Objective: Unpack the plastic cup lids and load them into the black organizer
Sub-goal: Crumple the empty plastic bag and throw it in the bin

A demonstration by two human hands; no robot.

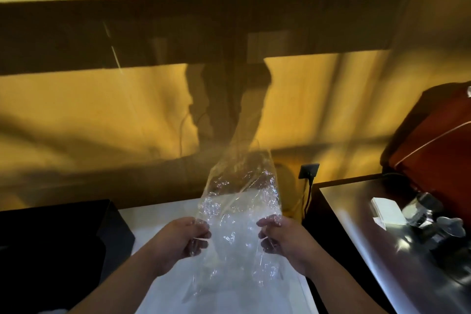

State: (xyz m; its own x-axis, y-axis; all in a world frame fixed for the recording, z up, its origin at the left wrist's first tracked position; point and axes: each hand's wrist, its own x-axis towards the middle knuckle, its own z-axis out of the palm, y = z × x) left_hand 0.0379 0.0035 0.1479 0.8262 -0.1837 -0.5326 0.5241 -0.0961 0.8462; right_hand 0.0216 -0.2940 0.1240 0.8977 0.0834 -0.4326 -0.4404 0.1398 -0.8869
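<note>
In the lower centre of the frame, a clear plastic bag (237, 211) is being held up above the white table (158, 214), its crinkled top reaching toward the middle of the picture; whether lids are inside cannot be told. The black organizer (63, 237) is sitting at lower left. The left hand (183, 237) and right hand (283, 237) are being extended forward from the bottom edge, their fingers (201, 243) being pinched together on the bag's two side edges. A steel counter (369, 224) is lying at lower right.
</note>
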